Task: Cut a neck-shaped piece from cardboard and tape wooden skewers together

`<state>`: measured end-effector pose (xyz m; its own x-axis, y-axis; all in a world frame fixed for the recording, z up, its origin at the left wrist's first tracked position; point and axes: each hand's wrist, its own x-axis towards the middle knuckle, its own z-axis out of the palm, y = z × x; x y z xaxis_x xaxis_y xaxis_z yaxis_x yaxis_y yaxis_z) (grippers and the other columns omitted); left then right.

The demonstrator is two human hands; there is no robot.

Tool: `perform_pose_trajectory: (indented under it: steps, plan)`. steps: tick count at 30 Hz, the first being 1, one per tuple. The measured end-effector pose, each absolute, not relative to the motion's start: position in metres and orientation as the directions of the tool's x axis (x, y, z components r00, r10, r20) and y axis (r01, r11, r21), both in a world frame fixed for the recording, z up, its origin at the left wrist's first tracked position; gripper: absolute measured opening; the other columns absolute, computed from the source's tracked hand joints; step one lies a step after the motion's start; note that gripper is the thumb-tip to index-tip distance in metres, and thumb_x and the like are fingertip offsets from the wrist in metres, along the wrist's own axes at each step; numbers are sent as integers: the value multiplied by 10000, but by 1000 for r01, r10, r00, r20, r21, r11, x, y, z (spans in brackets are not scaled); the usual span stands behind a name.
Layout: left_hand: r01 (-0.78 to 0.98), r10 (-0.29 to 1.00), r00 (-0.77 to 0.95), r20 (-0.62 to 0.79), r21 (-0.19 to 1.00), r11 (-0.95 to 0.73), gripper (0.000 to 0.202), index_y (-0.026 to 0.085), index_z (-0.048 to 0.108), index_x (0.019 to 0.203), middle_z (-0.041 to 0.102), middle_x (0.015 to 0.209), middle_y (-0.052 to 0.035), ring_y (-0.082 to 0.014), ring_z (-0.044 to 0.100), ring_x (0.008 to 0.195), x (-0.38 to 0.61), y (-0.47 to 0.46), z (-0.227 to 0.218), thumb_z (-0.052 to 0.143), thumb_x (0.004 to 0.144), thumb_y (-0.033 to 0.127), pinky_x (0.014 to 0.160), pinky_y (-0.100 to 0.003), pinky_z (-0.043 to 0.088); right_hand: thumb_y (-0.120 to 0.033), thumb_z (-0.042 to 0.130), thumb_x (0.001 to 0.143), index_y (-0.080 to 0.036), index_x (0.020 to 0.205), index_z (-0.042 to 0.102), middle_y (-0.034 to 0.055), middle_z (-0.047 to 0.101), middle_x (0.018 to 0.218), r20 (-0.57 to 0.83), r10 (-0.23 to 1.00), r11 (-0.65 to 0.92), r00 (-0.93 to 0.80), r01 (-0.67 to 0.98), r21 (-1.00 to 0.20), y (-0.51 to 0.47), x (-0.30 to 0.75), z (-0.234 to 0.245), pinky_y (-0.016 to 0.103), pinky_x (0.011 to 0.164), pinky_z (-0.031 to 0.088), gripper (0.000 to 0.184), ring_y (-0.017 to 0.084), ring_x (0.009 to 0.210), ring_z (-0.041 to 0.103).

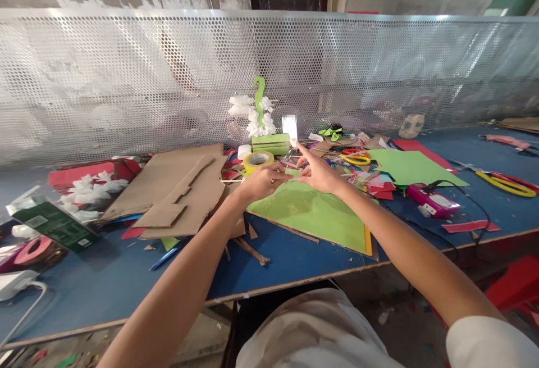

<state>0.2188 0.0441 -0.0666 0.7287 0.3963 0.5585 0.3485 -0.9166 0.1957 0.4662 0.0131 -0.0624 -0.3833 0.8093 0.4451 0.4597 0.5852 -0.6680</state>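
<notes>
My left hand (266,182) is closed with its fingers pinched together, low over a light green sheet (320,210) on the table. Facing it, my right hand (318,172) pinches with thumb and fingers while its index finger points up and away. A thin pale stick (231,181) runs crosswise through the fingers of both hands, its middle mostly hidden by them. Just behind my left hand lies a roll of yellow tape (257,161). Further back, a green-wrapped cylinder (270,144) lies before a curved green paper piece (260,95) with white crumpled tufts.
Cardboard pieces (185,188) are stacked at the left, near a dark green box (53,223). To the right are orange-and-yellow scissors (357,157), a magenta device (432,199) with a cord and larger scissors (505,182). A perforated metal panel (147,76) closes the back.
</notes>
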Motion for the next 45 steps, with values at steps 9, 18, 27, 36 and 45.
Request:
perform_pose_trajectory:
  steps: [9,18,27,36,45]
  plan:
    - [378,440,710,549,229,-897,306,236,818,1164,702,1042,-107,-184,651,861,220,42,-63,565,1010,313,805,-303,518,-36,699,830,-397,1698,61,84,605,1248,490,783,621,-383,434,-653,13,467,-62,270,734,624,1136,102,742,678]
    - [359,405,693,597,201,-911,288,258,815,1180,706,1002,-98,-178,655,834,220,41,-62,584,1011,295,766,-296,520,-78,718,836,-309,1541,430,54,584,1166,499,783,622,-371,443,-646,9,466,-57,292,754,630,796,117,764,700]
    - [305,328,671,665,156,-939,297,265,834,1102,715,999,-88,-167,673,857,216,47,-63,553,1014,224,776,-297,545,-106,722,873,-207,1015,704,66,610,1141,547,727,686,-415,473,-553,8,466,-52,334,841,635,176,149,842,720]
    - [307,349,681,644,181,-934,266,240,831,1108,718,1019,-96,-187,682,893,217,43,-51,584,1018,283,817,-317,556,-97,661,922,-179,1028,785,91,646,1100,575,672,733,-467,528,-428,-1,466,-40,349,848,611,183,168,856,679]
    - [388,373,655,657,131,-912,272,237,834,1084,732,1022,-91,-188,677,858,217,26,-26,580,988,225,784,-324,537,-120,637,962,-183,1044,813,102,678,1076,638,588,763,-497,603,-233,-12,465,-20,354,852,528,204,191,867,644]
